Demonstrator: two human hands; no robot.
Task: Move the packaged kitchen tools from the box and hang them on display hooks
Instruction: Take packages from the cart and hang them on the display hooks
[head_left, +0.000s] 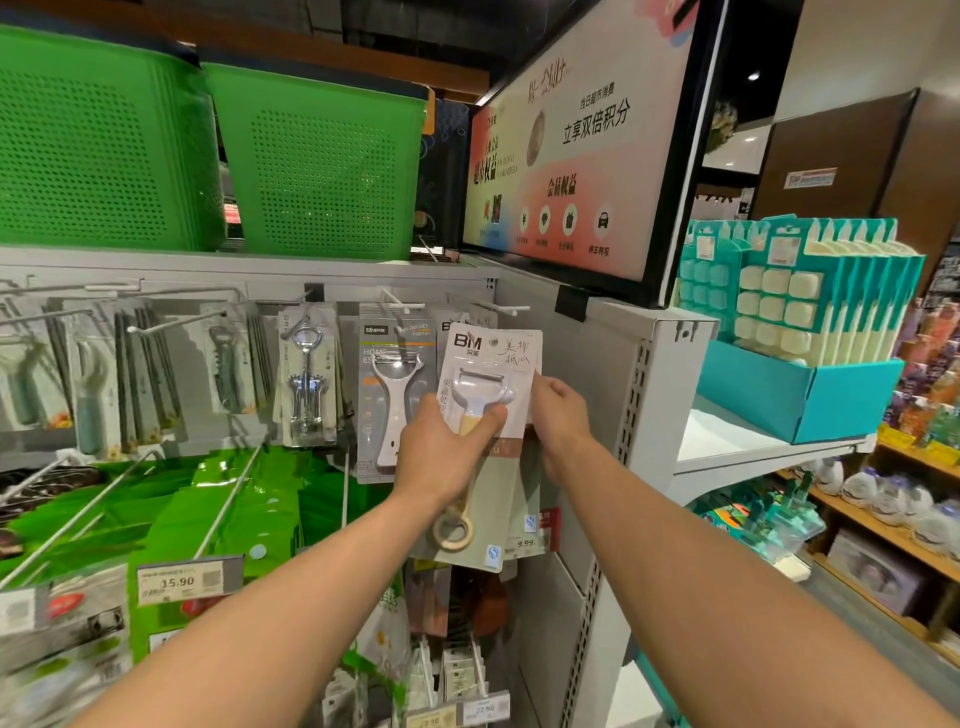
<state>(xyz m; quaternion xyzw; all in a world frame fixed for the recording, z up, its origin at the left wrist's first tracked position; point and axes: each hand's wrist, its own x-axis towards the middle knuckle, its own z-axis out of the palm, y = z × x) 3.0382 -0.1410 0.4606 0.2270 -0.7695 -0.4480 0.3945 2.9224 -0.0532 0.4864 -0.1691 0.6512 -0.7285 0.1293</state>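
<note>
White card with a clear blister makes up the packaged peeler (491, 364), which is held up in front of the grey pegboard panel (566, 353), at the right end of the row of hanging tools. Its long axis runs nearly upright, with the top leaning slightly to the right. The blade head points up and the wooden handle's ring end points down.

The left hand (444, 452) takes the pack from the lower left. Its grip is closed on the pack, the thumb pressed across the handle on the front and the other fingers hidden behind the card. The right hand (558, 415) pinches the card's right edge, also a closed grip, thumb in front.

The card's top edge sits just below the tip of a white display hook (511, 308). Whether the hang hole is on the hook I cannot tell.

More carded packs hang behind it. Just to its left hangs a packaged white peeler (393, 400), then a packaged corkscrew (305, 384). Green perforated baskets (322, 171) stand on the top shelf. A price tag reading 15.90 (179, 582) sits lower left.
</note>
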